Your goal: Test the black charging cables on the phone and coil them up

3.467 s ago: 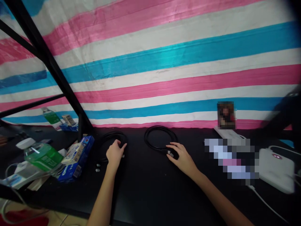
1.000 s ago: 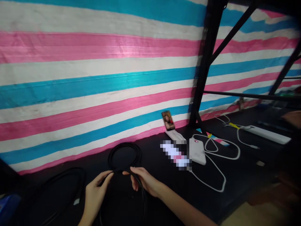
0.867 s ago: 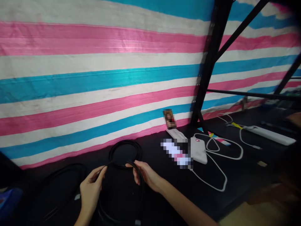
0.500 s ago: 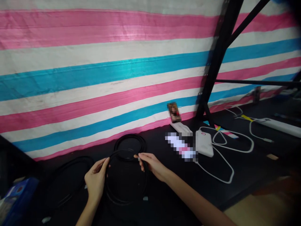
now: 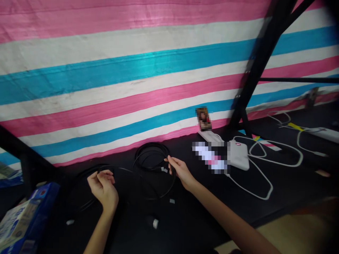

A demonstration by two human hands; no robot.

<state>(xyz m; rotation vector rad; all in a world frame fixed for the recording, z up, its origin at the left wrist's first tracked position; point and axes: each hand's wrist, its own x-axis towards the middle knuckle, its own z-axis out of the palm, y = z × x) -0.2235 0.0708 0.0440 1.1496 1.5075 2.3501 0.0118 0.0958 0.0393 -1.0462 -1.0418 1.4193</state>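
My right hand (image 5: 182,173) pinches a loop of black cable (image 5: 173,183) between thumb and fingertips, just above the dark table. My left hand (image 5: 104,188) is further left, its fingers curled and pinched on a strand of what looks like the same cable. That strand runs thinly across toward the right and is hard to follow against the black top. Behind the loop lies a coiled black cable (image 5: 152,144), with pale connectors (image 5: 164,169) close to it. A white plug (image 5: 155,223) shows nearer to me.
Another dark coil (image 5: 86,205) lies behind my left hand. At left is a blue box (image 5: 45,208). A white power bank (image 5: 238,155) with a white cable (image 5: 265,197) sits at right, near a phone-like object (image 5: 203,118), blurred out. A black metal post (image 5: 261,67) stands before striped sheeting.
My hands have moved apart, the left one turning over, and the cable loop between them has opened out. The view has shifted, and a white plug now shows near the front.
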